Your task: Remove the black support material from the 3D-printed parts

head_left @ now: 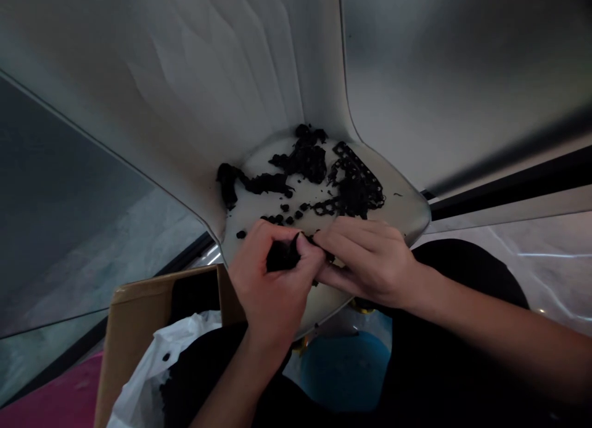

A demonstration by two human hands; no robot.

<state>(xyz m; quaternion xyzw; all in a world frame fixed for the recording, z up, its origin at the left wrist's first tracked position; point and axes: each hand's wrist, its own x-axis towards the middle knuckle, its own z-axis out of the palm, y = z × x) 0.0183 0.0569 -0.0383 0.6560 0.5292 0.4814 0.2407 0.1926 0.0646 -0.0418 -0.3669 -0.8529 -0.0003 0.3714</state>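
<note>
Black scrap (282,256) sits between the person's two hands, just above the near part of a pale chair (407,213) that serves as a low worktop. From the head camera's angle, the only one I have, the left hand (272,286) is curled around the scrap, thumb and forefinger making a ring with the dark material inside it. The right hand (374,261) comes in from the other side, knuckles up and fingers bunched, and seems to pinch the same scrap; its fingertips are partly hidden, so I can't see exactly where they grip. I'd guess the two holds meet so closely because the stuff is small and soft, and one side has to be steadied against the other. Both wrists are low, the forearms slanting in from the near corners and meeting over the seat, which suits close finger work. Beyond the fingers lie a torn clump (305,160), a holed strip (363,178) and a curled piece (266,183), with little round bits (290,220) scattered nearer, all likely put there to be within easy reach. A cardboard box (134,323) stands beside the person's left leg with a white bag (161,348) at it, perhaps kept close for the same reason.
</note>
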